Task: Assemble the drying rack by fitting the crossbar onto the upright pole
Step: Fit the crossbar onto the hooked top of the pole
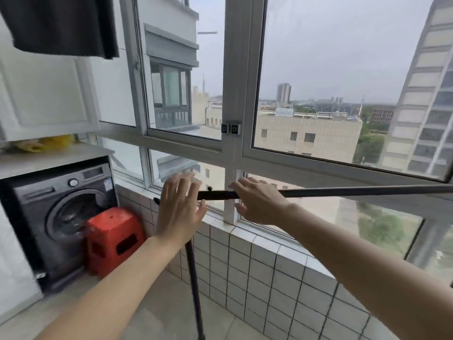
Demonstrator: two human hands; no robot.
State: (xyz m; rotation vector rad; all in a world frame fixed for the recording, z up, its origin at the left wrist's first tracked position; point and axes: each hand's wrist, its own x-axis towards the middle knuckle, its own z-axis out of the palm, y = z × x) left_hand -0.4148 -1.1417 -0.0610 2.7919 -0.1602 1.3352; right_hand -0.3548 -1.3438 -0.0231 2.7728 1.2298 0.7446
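A black crossbar [355, 191] runs level across the view at sill height, from beyond the right edge to a short end tip showing left of my left hand. A black upright pole [195, 285] rises from the floor and vanishes behind my left hand. My left hand [180, 209] has its fingers spread in front of the spot where pole and crossbar meet, which is hidden. My right hand [259, 201] is open, its fingers lying over the crossbar and its thumb below the bar, not closed around it.
A tiled low wall [257, 271] with a window frame [232, 133] above stands just behind the rack. A dark washing machine [61, 217] and a red plastic stool [114, 239] sit at the left. Dark cloth [61, 23] hangs at the top left.
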